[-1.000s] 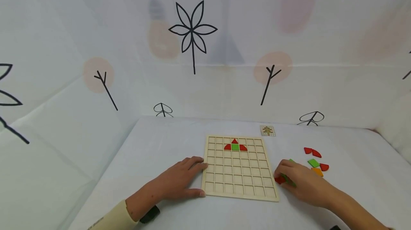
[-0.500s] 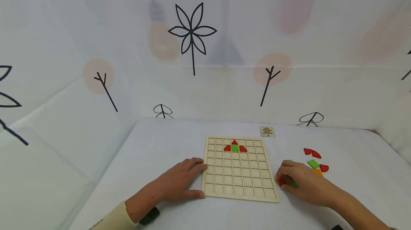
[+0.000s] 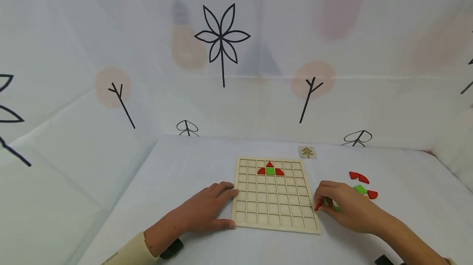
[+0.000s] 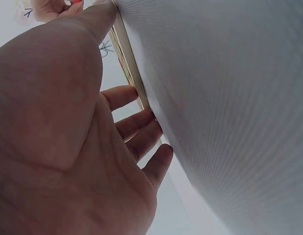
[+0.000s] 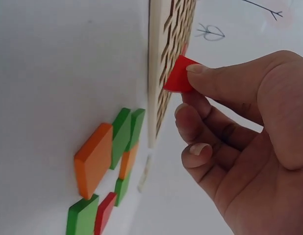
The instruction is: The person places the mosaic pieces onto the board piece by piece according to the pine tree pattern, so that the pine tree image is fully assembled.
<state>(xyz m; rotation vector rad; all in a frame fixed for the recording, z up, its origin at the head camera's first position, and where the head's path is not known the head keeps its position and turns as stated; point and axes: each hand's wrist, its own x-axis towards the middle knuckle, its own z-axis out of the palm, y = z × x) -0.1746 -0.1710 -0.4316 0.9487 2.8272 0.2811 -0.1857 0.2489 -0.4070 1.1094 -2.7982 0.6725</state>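
Note:
A wooden grid board (image 3: 255, 217) lies on the white table. Near its far edge sit a red triangle (image 3: 269, 164), a green square (image 3: 270, 171) and red quarter-circles (image 3: 261, 171) on both sides of the square. My left hand (image 3: 208, 208) rests along the board's left edge, fingers extended, fingertips at the rim, as the left wrist view also shows. At the board's right edge, my right hand (image 3: 351, 207) pinches a red quarter-circle tile (image 5: 179, 76) between thumb and fingers, raised off the table. Beneath that hand a green tile (image 3: 336, 207) partly shows.
Right of the board lie loose tiles: red ones (image 3: 363, 179), a green one (image 3: 360, 190), and an orange one (image 5: 94, 157) in the right wrist view. A small card with a tree pattern (image 3: 307, 152) lies behind the board. White printed cloth (image 3: 236, 104) walls the back.
My right hand has lifted the red quarter-circle tile from among the tiles and shifted slightly left toward the board's right edge. My left hand has stayed in place.

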